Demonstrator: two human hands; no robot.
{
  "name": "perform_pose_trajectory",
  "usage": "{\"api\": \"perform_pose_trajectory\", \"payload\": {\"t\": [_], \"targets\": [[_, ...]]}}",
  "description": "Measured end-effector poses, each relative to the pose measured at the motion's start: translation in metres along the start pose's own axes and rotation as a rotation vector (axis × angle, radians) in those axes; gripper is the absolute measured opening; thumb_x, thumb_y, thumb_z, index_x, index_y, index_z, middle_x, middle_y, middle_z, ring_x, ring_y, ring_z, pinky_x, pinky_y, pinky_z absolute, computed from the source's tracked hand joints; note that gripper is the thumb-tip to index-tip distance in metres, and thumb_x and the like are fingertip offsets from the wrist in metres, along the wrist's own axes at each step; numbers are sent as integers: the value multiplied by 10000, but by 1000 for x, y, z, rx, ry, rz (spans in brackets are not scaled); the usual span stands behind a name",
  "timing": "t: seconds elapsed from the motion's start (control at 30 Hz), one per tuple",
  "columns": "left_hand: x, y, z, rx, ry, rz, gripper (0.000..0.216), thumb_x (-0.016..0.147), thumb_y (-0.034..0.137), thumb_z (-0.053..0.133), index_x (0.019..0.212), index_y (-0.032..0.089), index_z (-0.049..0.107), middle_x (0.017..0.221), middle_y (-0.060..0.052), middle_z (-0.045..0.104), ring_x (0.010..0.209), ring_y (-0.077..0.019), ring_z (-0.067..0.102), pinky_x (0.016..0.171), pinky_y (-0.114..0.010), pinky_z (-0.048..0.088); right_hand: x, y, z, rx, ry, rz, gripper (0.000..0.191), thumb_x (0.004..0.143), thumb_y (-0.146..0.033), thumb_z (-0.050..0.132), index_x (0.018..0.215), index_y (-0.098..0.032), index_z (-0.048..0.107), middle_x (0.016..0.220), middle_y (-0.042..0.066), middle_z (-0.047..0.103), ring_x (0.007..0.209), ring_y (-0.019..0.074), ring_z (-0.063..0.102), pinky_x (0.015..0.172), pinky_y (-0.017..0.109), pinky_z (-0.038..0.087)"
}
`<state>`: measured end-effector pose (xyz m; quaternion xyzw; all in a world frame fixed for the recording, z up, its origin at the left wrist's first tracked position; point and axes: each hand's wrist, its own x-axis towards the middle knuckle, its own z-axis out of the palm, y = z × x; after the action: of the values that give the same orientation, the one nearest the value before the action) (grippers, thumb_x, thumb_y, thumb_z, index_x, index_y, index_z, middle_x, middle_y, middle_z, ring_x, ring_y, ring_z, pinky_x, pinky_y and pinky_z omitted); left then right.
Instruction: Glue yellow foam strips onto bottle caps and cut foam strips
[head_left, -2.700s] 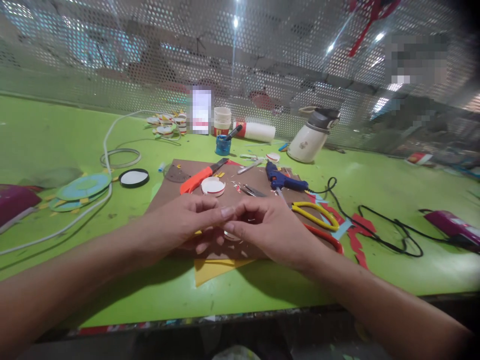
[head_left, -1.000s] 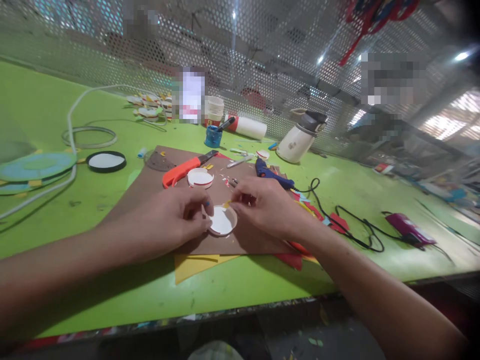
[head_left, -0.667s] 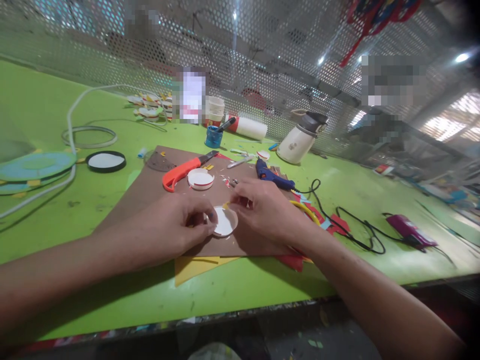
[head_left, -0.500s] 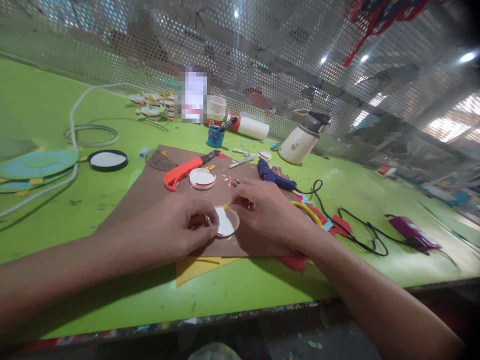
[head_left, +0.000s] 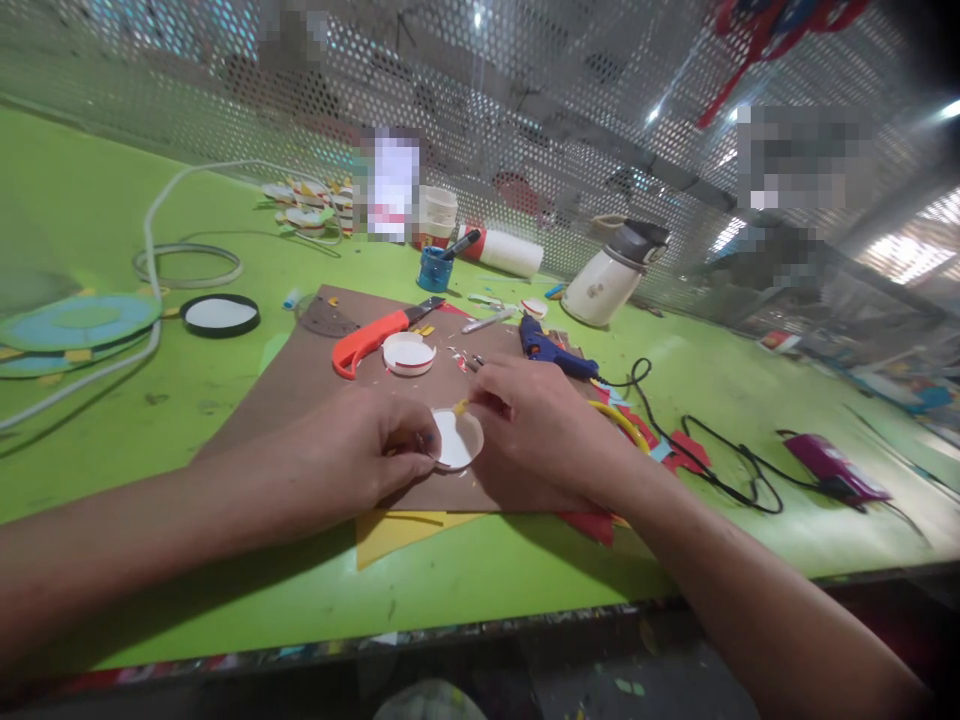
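Shallow white paper-cup base (head_left: pixel 460 442), open side up, in my left fingers (head_left: pixel 409 466); yellow paper tab (head_left: pixel 460 408) at far rim.

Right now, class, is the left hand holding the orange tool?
No, the left hand pinches the nearer white dish, and the orange tool lies on the brown sheet.

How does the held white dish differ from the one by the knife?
The left hand pinches the near dish; the far dish lies untouched. The near dish has a yellow scrap at its rim; the far dish is red-striped. Both are white and round.
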<state>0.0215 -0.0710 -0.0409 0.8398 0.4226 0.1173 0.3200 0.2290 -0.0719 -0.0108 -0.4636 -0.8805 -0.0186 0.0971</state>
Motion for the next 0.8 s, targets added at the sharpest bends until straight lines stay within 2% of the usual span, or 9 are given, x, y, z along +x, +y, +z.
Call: {"api": "perform_pose_trajectory", "payload": {"t": [0.13, 0.4, 0.6, 0.8], "targets": [[0, 1, -1, -1, -2, 4, 222, 817, 311, 514, 835, 220, 715, 738, -12, 720, 668, -192, 617, 595, -303, 404, -1, -2, 2, -48, -6, 2, 150, 872, -103, 491, 745, -164, 543, 743, 21, 554, 640, 129, 433, 606, 283, 286], [0, 2, -1, -21, -11, 5, 206, 815, 291, 519, 838, 211, 706, 702, -24, 703, 636, -194, 590, 580, -307, 389, -3, -7, 0, -145, -48, -54, 142, 771, -39, 507, 745, -178, 512, 772, 32, 542, 647, 146, 412, 610, 301, 289], [1, 3, 0, -15, -13, 15, 208, 823, 283, 522, 825, 194, 710, 786, -62, 727, 710, -215, 613, 631, -318, 404, -2, -7, 0, -134, -19, -54, 165, 853, -43, 444, 821, -155, 561, 817, 49, 556, 649, 147, 424, 578, 308, 252], [0, 3, -1, 10, -29, -4, 231, 830, 326, 495, 830, 211, 696, 694, -17, 683, 626, -181, 571, 567, -292, 371, -3, -11, 0, -133, -21, -6, 115, 864, -90, 490, 797, -163, 547, 780, 43, 572, 649, 149, 437, 589, 305, 267]]}}
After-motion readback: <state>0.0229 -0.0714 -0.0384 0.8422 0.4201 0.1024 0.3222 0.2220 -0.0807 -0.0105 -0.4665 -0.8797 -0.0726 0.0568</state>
